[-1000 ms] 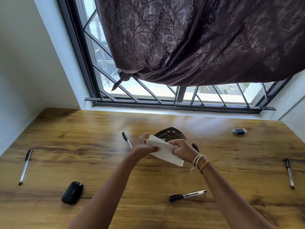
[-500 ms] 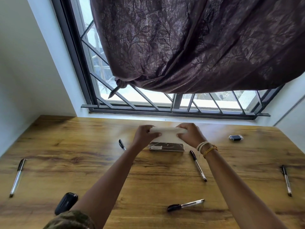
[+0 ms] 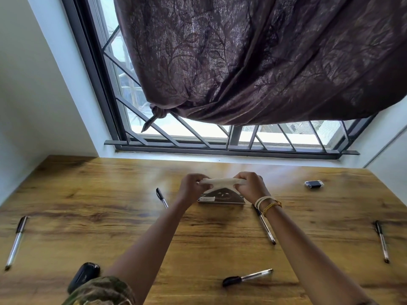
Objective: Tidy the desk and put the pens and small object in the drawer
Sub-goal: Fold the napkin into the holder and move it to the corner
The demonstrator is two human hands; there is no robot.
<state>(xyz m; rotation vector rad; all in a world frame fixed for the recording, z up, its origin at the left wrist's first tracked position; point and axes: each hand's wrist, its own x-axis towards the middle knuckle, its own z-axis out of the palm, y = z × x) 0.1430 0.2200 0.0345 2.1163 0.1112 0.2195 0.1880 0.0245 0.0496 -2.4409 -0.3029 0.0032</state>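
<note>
Head view shows your left hand (image 3: pixel 191 188) and right hand (image 3: pixel 251 187) pinching a white folded cloth (image 3: pixel 222 182) at 12 o'clock, while five black-capped silver pens, one (image 3: pixel 247 278) at 6 o'clock, and the black oval case (image 3: pixel 84 275) at 8 o'clock lie undrawered.

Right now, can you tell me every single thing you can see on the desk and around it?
pens: 5, black caps with clear or silver barrels, spread over the desk: far left, left of the hands, under the right wrist, front middle, far right
white cloth: 1, stretched between both hands
flat dark packet: 1, on the desk under the cloth
black case: 1, front left
small dark object: 1, back right
desk: 1, brown wood
curtain: 1, dark purple, knotted, over the barred window
left hand: grips the cloth
right hand: grips the cloth, bracelets on the wrist
</note>
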